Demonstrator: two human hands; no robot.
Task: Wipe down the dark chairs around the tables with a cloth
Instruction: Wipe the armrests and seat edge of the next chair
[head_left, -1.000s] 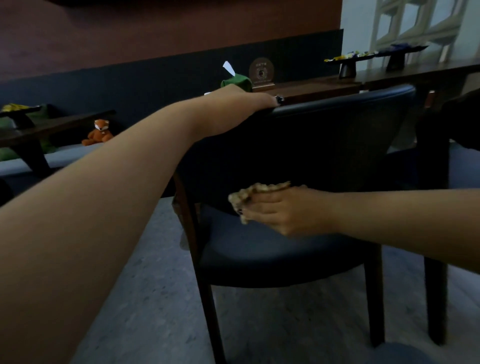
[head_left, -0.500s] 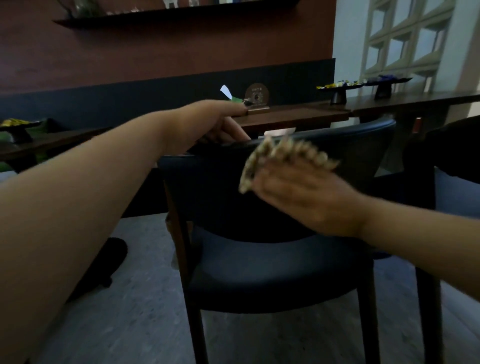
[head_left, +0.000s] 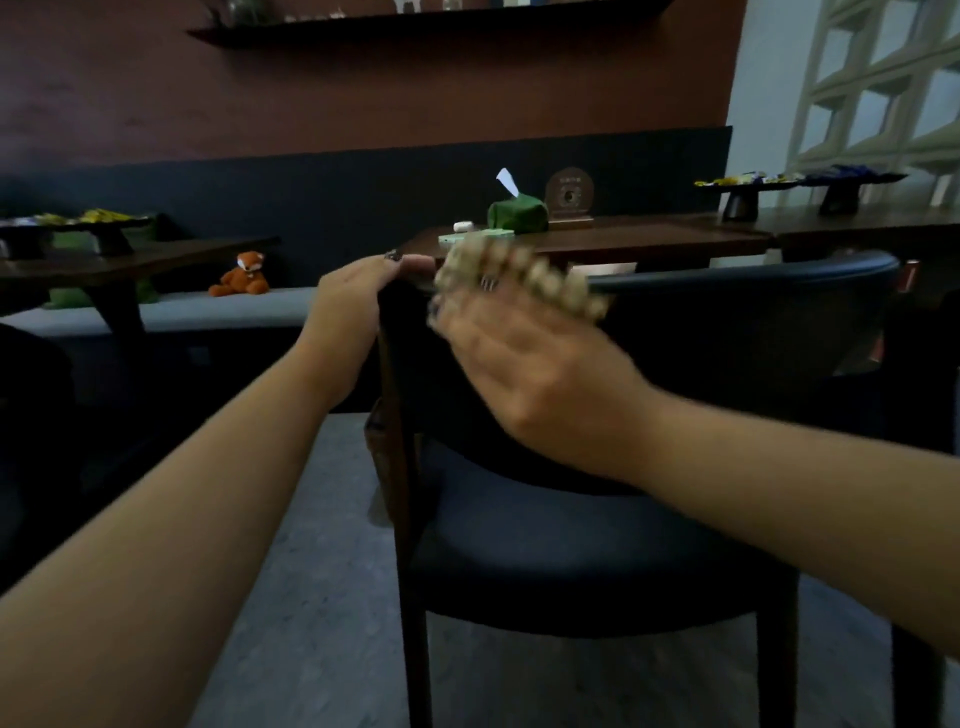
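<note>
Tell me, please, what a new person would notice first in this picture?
First, the two hands at the top edge of the dark chair in the middle: the left hand grips its left corner, and the right hand presses a pale cloth along the rim. Then the orange toy fox on the grey bench at the left.

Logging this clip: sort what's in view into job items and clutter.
Job: dark chair; cloth under right hand; left hand on the chair's top rail.
Clutter: fox toy; green tissue box; round plaque; snack trays.

Matt padded chair (head_left: 597, 551), wooden legs, seemingly nubbly cloth (head_left: 550, 283)
</note>
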